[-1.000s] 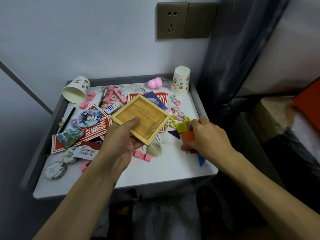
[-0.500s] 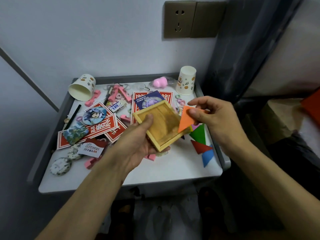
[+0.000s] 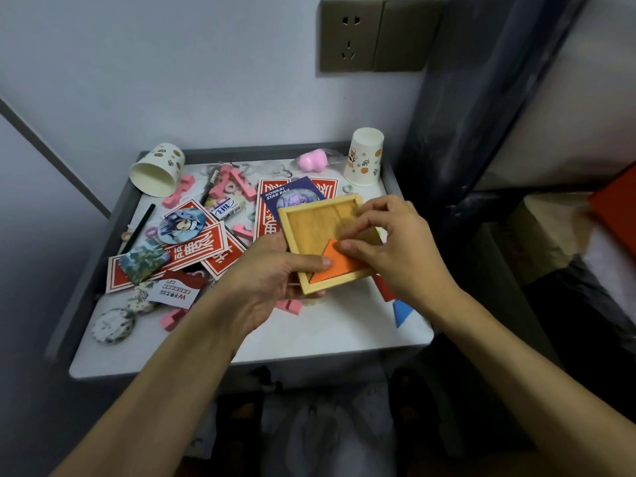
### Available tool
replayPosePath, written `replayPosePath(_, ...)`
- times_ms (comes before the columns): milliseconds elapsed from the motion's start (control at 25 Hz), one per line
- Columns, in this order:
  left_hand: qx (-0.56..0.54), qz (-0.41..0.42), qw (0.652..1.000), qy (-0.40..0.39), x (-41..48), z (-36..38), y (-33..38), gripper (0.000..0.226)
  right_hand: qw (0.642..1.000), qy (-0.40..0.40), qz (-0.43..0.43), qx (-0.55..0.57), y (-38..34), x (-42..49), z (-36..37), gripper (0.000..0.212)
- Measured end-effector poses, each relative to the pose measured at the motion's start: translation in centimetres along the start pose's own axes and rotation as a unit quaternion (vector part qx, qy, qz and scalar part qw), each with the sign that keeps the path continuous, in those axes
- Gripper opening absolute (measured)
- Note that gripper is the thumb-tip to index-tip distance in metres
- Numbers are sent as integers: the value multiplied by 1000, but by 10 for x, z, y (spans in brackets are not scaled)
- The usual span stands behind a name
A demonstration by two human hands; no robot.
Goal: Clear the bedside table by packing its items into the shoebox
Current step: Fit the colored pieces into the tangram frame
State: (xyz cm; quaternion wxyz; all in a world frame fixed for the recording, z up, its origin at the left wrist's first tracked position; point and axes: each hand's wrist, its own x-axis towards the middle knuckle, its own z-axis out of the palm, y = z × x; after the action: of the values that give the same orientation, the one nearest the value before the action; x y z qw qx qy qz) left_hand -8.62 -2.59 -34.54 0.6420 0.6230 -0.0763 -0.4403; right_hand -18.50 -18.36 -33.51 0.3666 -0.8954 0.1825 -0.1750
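Observation:
My left hand [image 3: 275,280] holds a square wooden puzzle tray [image 3: 316,228] by its near-left corner, above the bedside table [image 3: 309,339]. My right hand [image 3: 395,246] presses an orange triangle piece [image 3: 335,265] into the tray's near corner, fingertips on top of it. A blue piece [image 3: 401,311] and a red piece [image 3: 385,287] lie on the table by my right wrist. An orange box edge [image 3: 616,208] shows at the far right; I cannot tell if it is the shoebox.
The table carries two paper cups [image 3: 364,156] [image 3: 158,173], red cards [image 3: 192,249], round badges [image 3: 180,224], pink clips [image 3: 227,180], a pink sponge [image 3: 311,160] and a black pencil [image 3: 139,223]. A dark curtain [image 3: 481,98] hangs right. A wall socket [image 3: 347,34] sits above.
My right hand picked the orange triangle off the table, lifted it, and now sets it flat inside the wooden tray. My left hand kept the tray, turning it slightly.

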Motion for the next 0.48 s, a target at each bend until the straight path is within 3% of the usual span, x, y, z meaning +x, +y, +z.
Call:
replayPosePath(80,22,8,1000,5,1,-3,2,49,998,35,37,28,3,4,-6,25)
replayPosePath(160,48,10,999,2,1,-6,4,41,991,5,91,93,3,6,-11,47)
replayPosePath(280,30,11,999,5,-2,-4,5,39,970,-49,153,181,3,4,-11,48)
replayPosePath(480,-224,19,974,43,-3,7,0,43,908,9,230,349,-1,1,-10,48)
